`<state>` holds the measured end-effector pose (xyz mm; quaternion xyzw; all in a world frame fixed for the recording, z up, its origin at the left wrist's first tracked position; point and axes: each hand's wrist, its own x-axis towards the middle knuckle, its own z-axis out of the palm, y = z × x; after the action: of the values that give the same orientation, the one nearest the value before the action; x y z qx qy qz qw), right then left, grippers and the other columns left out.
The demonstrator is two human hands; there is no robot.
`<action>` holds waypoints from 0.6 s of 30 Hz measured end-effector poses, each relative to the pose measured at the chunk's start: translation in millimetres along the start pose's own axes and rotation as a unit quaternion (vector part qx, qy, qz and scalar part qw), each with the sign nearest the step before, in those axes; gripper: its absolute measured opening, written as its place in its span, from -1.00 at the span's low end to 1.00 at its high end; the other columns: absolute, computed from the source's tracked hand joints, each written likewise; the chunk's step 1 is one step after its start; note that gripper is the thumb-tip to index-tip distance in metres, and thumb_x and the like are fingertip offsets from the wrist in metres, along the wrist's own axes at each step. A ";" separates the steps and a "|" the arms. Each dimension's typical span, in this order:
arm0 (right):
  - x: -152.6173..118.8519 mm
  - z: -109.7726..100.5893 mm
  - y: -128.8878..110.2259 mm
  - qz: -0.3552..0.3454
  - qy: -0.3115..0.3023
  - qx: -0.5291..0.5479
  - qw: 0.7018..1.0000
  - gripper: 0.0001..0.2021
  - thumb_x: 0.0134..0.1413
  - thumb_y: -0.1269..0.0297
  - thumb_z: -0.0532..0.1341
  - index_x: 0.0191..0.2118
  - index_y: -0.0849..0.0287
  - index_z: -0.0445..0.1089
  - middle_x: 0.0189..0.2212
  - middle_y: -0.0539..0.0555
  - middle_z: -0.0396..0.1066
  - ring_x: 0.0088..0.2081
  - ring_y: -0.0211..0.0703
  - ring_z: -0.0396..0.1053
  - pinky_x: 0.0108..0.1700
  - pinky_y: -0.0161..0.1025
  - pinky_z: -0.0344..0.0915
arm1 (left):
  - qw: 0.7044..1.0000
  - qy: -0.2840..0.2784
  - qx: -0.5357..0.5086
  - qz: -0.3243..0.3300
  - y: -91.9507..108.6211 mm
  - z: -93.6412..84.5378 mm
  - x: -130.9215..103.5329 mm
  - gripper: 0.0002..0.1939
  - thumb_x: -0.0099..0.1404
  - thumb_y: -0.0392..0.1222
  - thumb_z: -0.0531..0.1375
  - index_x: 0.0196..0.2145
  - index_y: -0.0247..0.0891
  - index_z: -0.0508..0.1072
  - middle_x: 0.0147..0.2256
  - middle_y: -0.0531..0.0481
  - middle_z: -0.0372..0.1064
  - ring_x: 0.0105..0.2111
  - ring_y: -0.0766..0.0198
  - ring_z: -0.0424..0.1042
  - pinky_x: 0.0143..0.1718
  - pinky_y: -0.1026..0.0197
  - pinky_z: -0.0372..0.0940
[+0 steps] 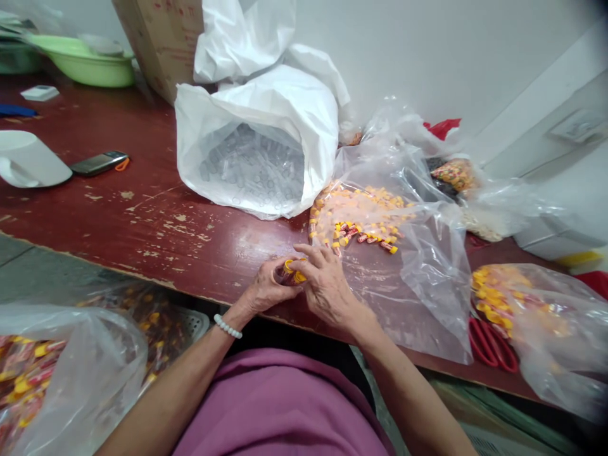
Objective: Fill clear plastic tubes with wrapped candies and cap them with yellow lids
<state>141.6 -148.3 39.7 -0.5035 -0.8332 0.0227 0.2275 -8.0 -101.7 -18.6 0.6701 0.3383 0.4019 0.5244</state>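
Note:
My left hand [270, 285] is closed around a few small dark red tubes with yellow caps [287, 266] near the table's front edge. Reaching in from the other side, my right hand [330, 285] has its fingertips pressed on a yellow cap [299, 276] at the top of these tubes; its other fingers are loosely bent. Just beyond my hands, a clear plastic bag [427, 253] lies open with many small yellow-capped pieces with red wrappers [351, 231] inside. Behind stands a white sack [304, 107], its mouth towards me, full of clear empty tubes [256, 164].
Red-handled scissors [491, 345] lie at the right beside another bag of yellow-capped tubes [498, 294]. A phone-like device [99, 163] and a white mug [33, 158] are at the left. Below the table edge sits an open bag of filled tubes [95, 367]. A carton [161, 44] stands behind.

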 end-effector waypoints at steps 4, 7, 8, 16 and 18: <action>0.5 0.0 28.3 0.039 0.098 0.073 0.992 -0.61 0.02 0.52 0.02 -0.08 0.09 0.40 0.04 0.14 0.27 0.05 -0.06 0.21 0.10 0.00 0.17 | 1.000 0.012 0.001 -0.012 -5.5 1.4 -0.7 -0.51 -0.08 -0.30 0.32 -0.11 -0.37 0.46 -0.26 -0.07 0.47 -0.30 0.20 0.43 -0.25 0.23 0.33; -2.6 7.7 67.3 0.171 0.147 0.045 0.973 -0.67 0.09 0.44 0.03 -0.08 0.14 0.42 -0.16 0.17 0.34 -0.09 -0.06 0.29 0.01 -0.08 0.24 | 0.999 0.026 -0.004 -0.021 -7.1 2.5 -0.7 -0.45 -0.11 -0.29 0.34 -0.08 -0.38 0.45 -0.26 -0.09 0.47 -0.31 0.20 0.44 -0.28 0.23 0.34; -4.2 11.6 79.9 0.204 0.141 0.029 0.968 -0.69 0.10 0.40 0.06 -0.08 0.16 0.43 -0.20 0.18 0.35 -0.12 -0.05 0.29 -0.01 -0.08 0.24 | 0.999 0.027 -0.011 -0.026 -6.9 2.7 -0.6 -0.45 -0.11 -0.28 0.34 -0.09 -0.38 0.45 -0.27 -0.09 0.47 -0.32 0.20 0.44 -0.29 0.24 0.34; -15.6 26.4 127.6 0.296 0.169 0.034 0.940 -0.62 0.20 0.29 -0.11 -0.03 0.28 0.33 -0.24 0.21 0.44 -0.28 -0.08 0.37 -0.19 -0.13 0.29 | 0.999 0.028 -0.012 -0.015 -12.6 2.1 0.6 -0.49 -0.11 -0.28 0.34 -0.13 -0.36 0.48 -0.31 -0.06 0.46 -0.36 0.24 0.42 -0.33 0.27 0.32; -16.1 25.0 129.6 0.298 0.159 0.036 0.941 -0.64 0.16 0.29 -0.08 -0.10 0.29 0.38 -0.27 0.22 0.45 -0.28 -0.07 0.38 -0.19 -0.12 0.29 | 0.999 0.028 -0.011 -0.011 -14.4 2.0 0.8 -0.50 -0.11 -0.27 0.34 -0.13 -0.36 0.48 -0.31 -0.05 0.46 -0.36 0.24 0.42 -0.33 0.27 0.32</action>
<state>245.2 -93.4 -23.0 -0.7171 -0.5968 0.0386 0.3580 -6.3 -98.6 -32.7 0.6494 0.3557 0.4183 0.5261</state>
